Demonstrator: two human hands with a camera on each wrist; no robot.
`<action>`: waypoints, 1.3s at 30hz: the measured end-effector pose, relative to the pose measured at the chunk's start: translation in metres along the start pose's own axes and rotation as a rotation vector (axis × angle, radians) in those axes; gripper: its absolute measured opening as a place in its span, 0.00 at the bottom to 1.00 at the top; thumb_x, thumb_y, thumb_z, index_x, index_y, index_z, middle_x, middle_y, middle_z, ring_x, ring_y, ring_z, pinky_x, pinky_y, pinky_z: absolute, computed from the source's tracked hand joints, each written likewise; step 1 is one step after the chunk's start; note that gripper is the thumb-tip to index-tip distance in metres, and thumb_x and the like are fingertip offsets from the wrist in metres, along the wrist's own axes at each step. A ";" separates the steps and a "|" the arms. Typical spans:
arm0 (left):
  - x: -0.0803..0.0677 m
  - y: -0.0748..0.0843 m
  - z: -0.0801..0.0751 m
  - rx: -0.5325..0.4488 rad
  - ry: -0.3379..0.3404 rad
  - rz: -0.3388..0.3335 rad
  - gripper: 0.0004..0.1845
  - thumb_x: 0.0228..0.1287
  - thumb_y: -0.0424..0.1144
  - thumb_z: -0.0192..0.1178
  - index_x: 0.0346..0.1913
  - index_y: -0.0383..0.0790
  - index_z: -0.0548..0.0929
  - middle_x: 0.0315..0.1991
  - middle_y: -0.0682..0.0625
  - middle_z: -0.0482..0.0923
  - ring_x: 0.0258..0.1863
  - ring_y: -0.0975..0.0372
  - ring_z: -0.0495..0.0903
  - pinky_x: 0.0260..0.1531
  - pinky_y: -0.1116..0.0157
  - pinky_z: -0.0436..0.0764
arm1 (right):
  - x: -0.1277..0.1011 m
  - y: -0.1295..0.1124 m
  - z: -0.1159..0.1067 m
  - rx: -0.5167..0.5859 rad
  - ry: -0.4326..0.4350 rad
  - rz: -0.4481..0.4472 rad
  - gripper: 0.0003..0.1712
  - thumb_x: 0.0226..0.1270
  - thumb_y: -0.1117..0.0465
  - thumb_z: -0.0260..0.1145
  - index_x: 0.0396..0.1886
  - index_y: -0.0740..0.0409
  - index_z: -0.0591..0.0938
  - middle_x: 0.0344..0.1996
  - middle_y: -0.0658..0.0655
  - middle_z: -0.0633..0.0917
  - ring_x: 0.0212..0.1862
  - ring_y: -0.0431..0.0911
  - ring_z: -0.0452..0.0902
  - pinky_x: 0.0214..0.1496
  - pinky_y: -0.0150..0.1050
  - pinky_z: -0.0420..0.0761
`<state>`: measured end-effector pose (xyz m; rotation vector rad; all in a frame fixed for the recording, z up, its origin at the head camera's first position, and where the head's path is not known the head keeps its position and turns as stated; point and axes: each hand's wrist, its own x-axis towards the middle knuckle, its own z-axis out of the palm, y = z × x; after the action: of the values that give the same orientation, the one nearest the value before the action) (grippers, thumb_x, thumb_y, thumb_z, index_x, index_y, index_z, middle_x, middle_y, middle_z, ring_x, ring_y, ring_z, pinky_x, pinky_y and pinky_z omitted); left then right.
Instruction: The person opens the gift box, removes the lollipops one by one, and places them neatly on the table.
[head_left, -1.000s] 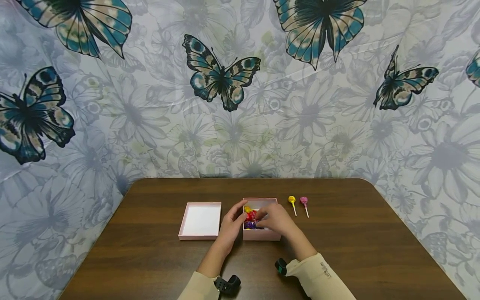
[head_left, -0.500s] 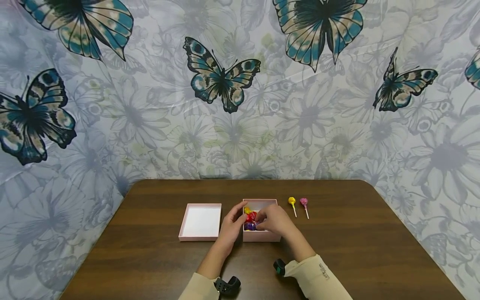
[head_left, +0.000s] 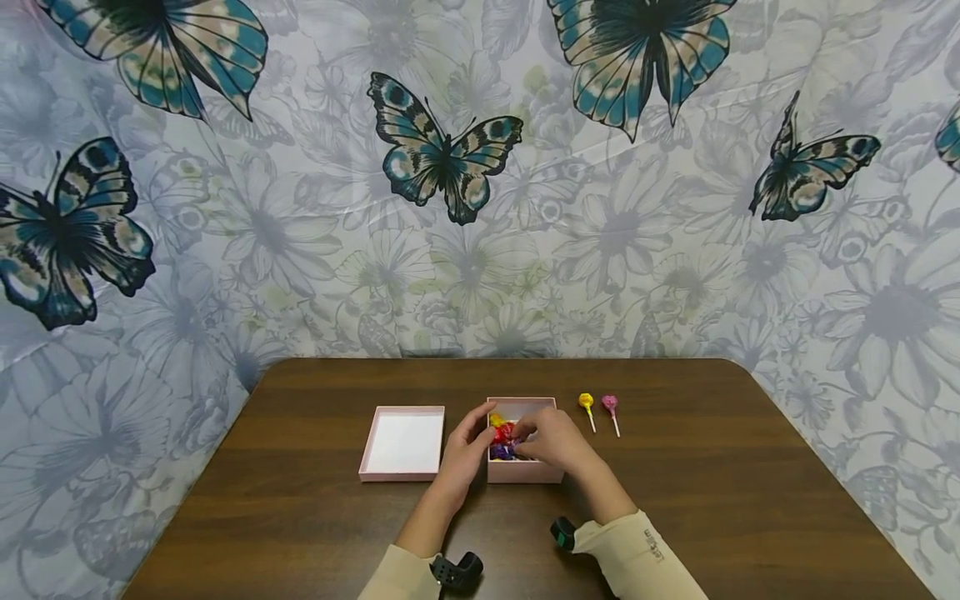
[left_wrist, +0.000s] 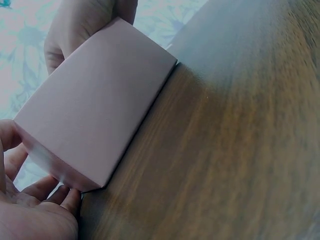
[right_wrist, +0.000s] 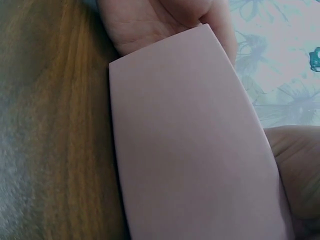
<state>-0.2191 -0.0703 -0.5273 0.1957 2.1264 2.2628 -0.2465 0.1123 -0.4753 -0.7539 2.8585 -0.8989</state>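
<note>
An uncovered pink box [head_left: 525,472] stands on the table, holding yellow, red [head_left: 503,432] and purple wrapped lollipops. My left hand [head_left: 463,450] grips its left wall, thumb over the rim and fingers against the outside, as the left wrist view also shows. From the right, my right hand [head_left: 557,440] reaches over the rim, its fingers curled down inside the box. Thumb and index finger pinch at a purple lollipop [head_left: 501,452] near the front; the hand partly hides it. In the right wrist view the box's front wall [right_wrist: 190,140] covers those fingertips.
The pink-edged lid [head_left: 402,442] lies left of the box with its white inside up. Right of the box, a yellow lollipop [head_left: 587,402] and a pink lollipop [head_left: 610,403] lie on the brown table [head_left: 720,483]. A butterfly-print cloth [head_left: 480,283] hangs behind the table.
Both hands stay at the box. The right hand's fingers shift only slightly among the lollipops; the box, lid and two loose lollipops have not moved.
</note>
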 end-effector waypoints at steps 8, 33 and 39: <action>0.003 0.001 0.001 -0.004 0.002 -0.016 0.23 0.75 0.36 0.52 0.70 0.49 0.72 0.76 0.45 0.62 0.78 0.49 0.58 0.76 0.46 0.59 | -0.001 0.000 -0.004 0.052 0.030 -0.008 0.05 0.58 0.62 0.74 0.35 0.56 0.90 0.33 0.52 0.90 0.40 0.50 0.85 0.43 0.44 0.85; 0.000 0.000 0.001 0.015 0.018 -0.038 0.23 0.75 0.36 0.53 0.70 0.49 0.73 0.76 0.44 0.63 0.77 0.47 0.59 0.76 0.46 0.59 | -0.010 0.000 0.001 0.197 0.302 0.061 0.15 0.58 0.61 0.76 0.47 0.50 0.88 0.41 0.50 0.90 0.49 0.50 0.84 0.57 0.55 0.81; 0.001 -0.001 0.001 0.018 0.016 -0.019 0.23 0.75 0.35 0.52 0.70 0.47 0.73 0.76 0.43 0.63 0.77 0.46 0.58 0.76 0.44 0.58 | -0.013 0.000 -0.002 0.249 0.336 0.037 0.17 0.59 0.60 0.75 0.49 0.48 0.88 0.42 0.50 0.89 0.48 0.50 0.84 0.54 0.56 0.82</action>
<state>-0.2198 -0.0692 -0.5282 0.1574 2.1480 2.2435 -0.2355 0.1193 -0.4748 -0.5672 2.9335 -1.4675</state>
